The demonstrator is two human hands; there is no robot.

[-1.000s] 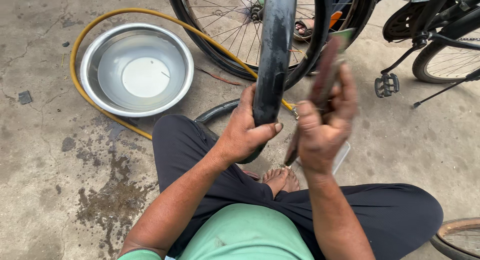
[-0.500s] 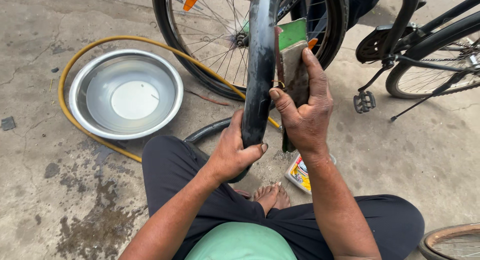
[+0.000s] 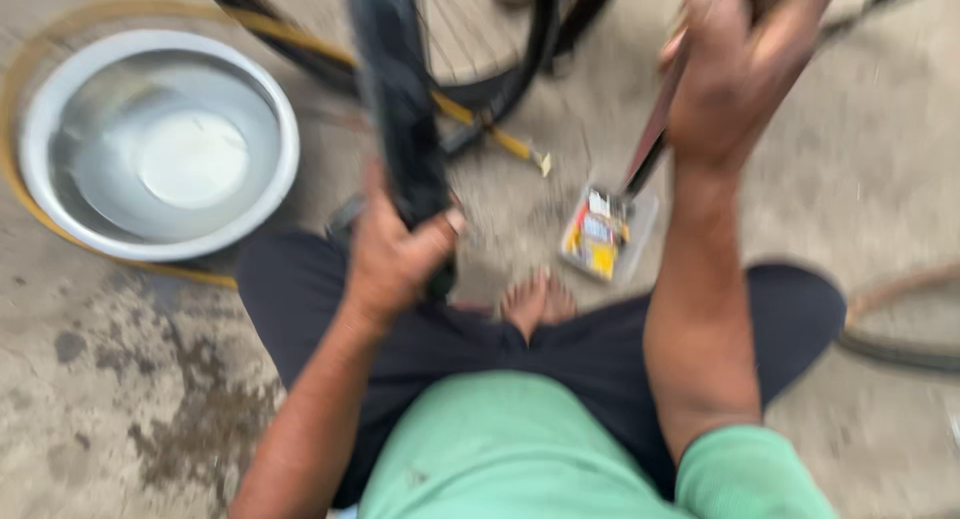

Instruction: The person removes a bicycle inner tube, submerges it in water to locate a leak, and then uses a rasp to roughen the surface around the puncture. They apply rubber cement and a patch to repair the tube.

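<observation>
The picture is blurred by motion. My left hand point(image 3: 395, 254) grips a black rubber inner tube point(image 3: 395, 99) that rises upright to the top edge. My right hand point(image 3: 740, 69) is raised at the upper right, closed on a flat dark strip-like tool point(image 3: 650, 149) that slants down toward a small clear packet point(image 3: 605, 234) with yellow and red contents on the ground. I sit cross-legged in dark trousers, one bare foot point(image 3: 535, 304) showing between my arms.
A round metal basin point(image 3: 160, 159) with water stands at upper left, ringed by a yellow hose point(image 3: 490, 129). A bicycle wheel point(image 3: 500, 39) stands behind the tube. Part of a tyre point(image 3: 900, 329) lies at the right edge. The ground is stained concrete.
My right hand has come off the tube and lifted up to the right with the tool. The view has tilted down and closer. My left hand still holds the tube.
</observation>
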